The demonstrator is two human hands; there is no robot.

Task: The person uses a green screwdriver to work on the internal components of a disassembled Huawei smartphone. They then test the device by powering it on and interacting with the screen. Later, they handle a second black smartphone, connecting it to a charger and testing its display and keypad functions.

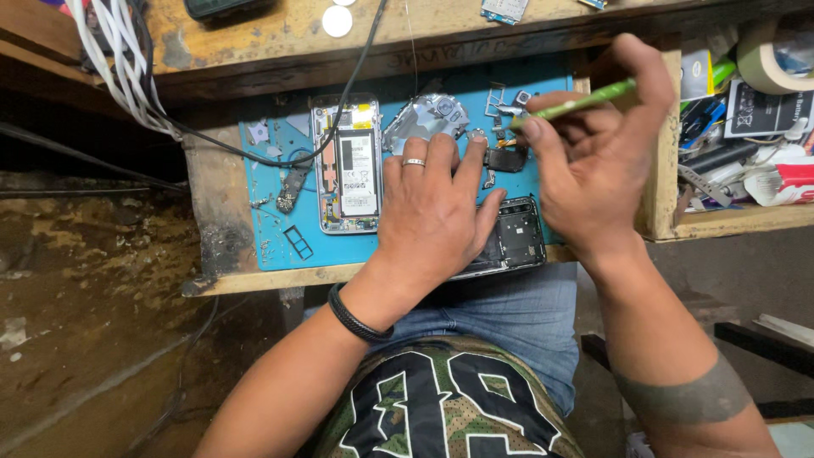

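Two opened phones lie on the blue rubber mat (271, 237) of the wooden bench (254, 38). Nearest, the left hand (432, 212) presses flat, fingers spread, on the black phone frame (519, 236), hiding most of it. The right hand (593, 153) pinches one thin green tool (577, 105), its tip just beyond the left fingertips. Left lies the silver phone with exposed battery (349, 165), crossed by a black cable (356, 76); far right, a tape roll (767, 55).

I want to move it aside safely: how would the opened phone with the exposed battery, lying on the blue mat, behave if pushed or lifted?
The opened phone lies flat on the blue mat, so it would probably slide rather than tip or roll. Its frame looks rigid, likely stiff when lifted. With the battery and inner parts uncovered, it seems fragile, and the black cable draped across it might drag on it.
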